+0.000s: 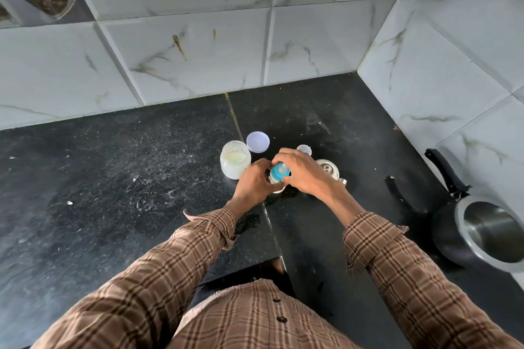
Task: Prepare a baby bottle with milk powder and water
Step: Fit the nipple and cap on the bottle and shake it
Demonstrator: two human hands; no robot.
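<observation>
Head view — blue-collared baby bottle (279,173), upright

The walls (198,45) are big white tiles with thin grey and brown lines, like marble. Two walls meet in a corner at the back on the right. The counter (113,178) below is black stone with small pale specks and a thin seam running across it. Soft light falls on the tiles. A shiny tile at the top left shows a blurry dark picture.
</observation>
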